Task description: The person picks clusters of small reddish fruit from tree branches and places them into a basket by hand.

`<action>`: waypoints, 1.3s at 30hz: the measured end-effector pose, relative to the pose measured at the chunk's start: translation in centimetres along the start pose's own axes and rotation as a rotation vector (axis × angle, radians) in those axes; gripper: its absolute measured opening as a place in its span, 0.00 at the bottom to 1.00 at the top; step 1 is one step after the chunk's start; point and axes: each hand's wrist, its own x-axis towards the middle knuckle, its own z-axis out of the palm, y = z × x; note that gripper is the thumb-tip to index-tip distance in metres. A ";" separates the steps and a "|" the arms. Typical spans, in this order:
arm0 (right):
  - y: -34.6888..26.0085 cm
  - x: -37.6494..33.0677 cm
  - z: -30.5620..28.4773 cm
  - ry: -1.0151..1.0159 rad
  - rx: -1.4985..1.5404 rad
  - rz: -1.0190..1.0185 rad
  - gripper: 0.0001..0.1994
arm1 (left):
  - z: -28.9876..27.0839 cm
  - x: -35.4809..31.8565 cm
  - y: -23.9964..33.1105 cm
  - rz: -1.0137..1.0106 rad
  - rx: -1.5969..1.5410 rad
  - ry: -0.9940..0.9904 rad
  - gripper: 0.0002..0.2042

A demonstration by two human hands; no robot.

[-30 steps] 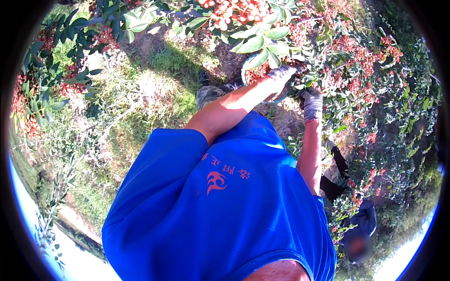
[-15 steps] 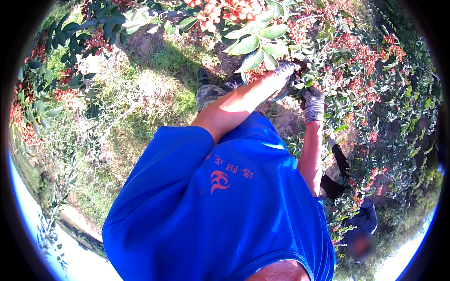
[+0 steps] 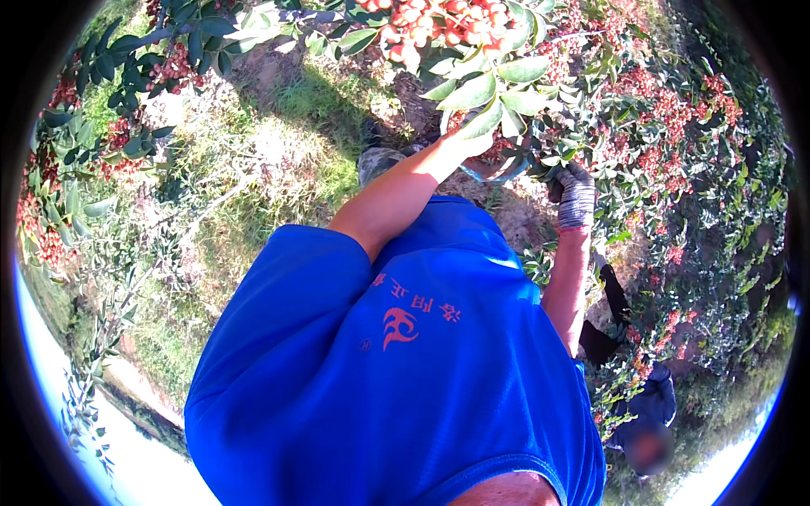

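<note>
My left forearm (image 3: 403, 187) reaches up to the middle of the view, and broad green leaves (image 3: 481, 93) cover the hand and its fingers. Beneath those leaves, close to the left wrist, is a round container with a pale blue rim (image 3: 499, 179); red berries show by it. To its right, my right hand (image 3: 575, 192) wears a grey striped glove. Its fingers are curled closed at a leafy twig (image 3: 553, 160) on the berry bush. A large cluster of red berries (image 3: 447, 25) hangs above, nearest the camera.
Dense bushes with red berry clusters (image 3: 666, 118) fill the right side. More berry branches (image 3: 118, 139) hang at the left. Grass and dry soil (image 3: 295, 160) lie below. Another person in dark clothing (image 3: 650, 413) is at the lower right, among the bushes.
My left hand has drawn back left and downward, from beside the right hand to behind the leaves. The right hand has shifted slightly right and down. The container's rim shows more.
</note>
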 end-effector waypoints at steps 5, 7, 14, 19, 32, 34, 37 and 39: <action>0.3 -0.3 -0.7 -0.028 0.117 -0.056 0.06 | -1.7 0.7 -2.6 0.136 0.757 -0.119 0.12; 0.5 -0.3 -0.9 -0.023 0.132 -0.090 0.06 | -2.1 1.5 -3.5 0.502 1.206 -0.158 0.11; 1.3 0.1 -1.4 -0.085 0.083 -0.090 0.06 | 1.4 2.2 -2.3 -0.170 0.413 -0.009 0.09; 1.6 0.1 -2.0 -0.145 0.098 -0.065 0.05 | 3.2 1.8 -1.3 -0.276 0.451 0.023 0.08; 0.9 -0.7 -1.0 -0.111 0.065 -0.082 0.05 | 2.0 1.2 -4.0 -0.035 0.245 -0.152 0.09; 1.0 -0.6 -1.1 -0.114 0.084 -0.075 0.05 | 2.0 1.3 -4.4 -0.003 0.230 -0.183 0.10; 1.3 -0.6 -1.2 -0.128 0.111 -0.073 0.06 | 1.9 1.5 -4.6 0.053 0.208 -0.221 0.11; 1.4 -0.6 -1.3 -0.133 0.116 -0.100 0.06 | 1.9 1.2 -4.1 0.065 0.207 -0.203 0.11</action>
